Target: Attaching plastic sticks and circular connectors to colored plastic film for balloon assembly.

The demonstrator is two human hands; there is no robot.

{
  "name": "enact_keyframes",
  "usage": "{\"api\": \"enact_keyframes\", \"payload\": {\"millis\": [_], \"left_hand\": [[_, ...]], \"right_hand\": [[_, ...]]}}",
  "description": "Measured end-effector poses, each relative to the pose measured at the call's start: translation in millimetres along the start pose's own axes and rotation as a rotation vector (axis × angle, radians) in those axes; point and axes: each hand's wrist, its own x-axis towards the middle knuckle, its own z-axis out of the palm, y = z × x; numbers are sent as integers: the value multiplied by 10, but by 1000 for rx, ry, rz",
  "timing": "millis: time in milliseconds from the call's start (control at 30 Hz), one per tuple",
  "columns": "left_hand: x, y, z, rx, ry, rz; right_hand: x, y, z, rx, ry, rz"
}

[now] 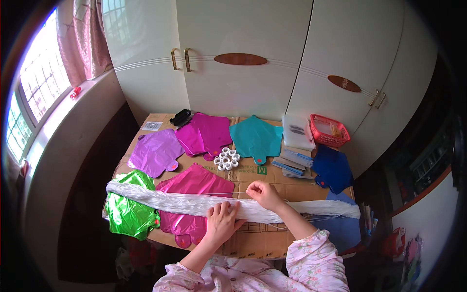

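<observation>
A long, thick bundle of white string (pixel 182 202) lies from left to right across the near part of the cardboard-covered table. My left hand (pixel 223 223) rests on the middle of it, fingers laid over the strands and thumb held apart. Just above the bundle, my right hand (pixel 265 194) pinches a thin strand of white string (pixel 220 193) that stretches off to the left. Under the bundle's left part are a shiny green foil balloon (pixel 131 219), flat, and a deep pink one (pixel 199 179). A flat blue balloon (pixel 340 233) lies beneath its right end.
Farther back lie flat foil balloons in lilac (pixel 154 152), magenta (pixel 206 134), teal (pixel 256 137) and dark blue (pixel 333 168). White ribbon rolls (pixel 227 159), stacked clear packets (pixel 294 160), a red basket (pixel 330 130) and a black object (pixel 181 118) sit among them. Cabinets (pixel 233 92) stand behind.
</observation>
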Motion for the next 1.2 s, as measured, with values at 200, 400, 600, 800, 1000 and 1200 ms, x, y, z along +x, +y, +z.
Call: {"api": "enact_keyframes", "payload": {"millis": [200,400,600,800,1000,1200], "left_hand": [[-25,27,-6,46,18,-18],[-42,-20,82,105,19,40],[-34,-55,126,9,-58,15],[-29,-54,129,14,-85,14],[-23,-66,124,16,-100,4],[-21,-70,142,9,-90,10]], "right_hand": [[-142,-279,-156,-3,-75,63],[-430,-546,-348,-306,29,-178],[-837,-511,-847,48,219,-164],[-1292,-428,-1356,648,487,-339],[-1497,-525,-1802,970,675,-525],[-1785,-396,-2376,1223,673,-681]]}}
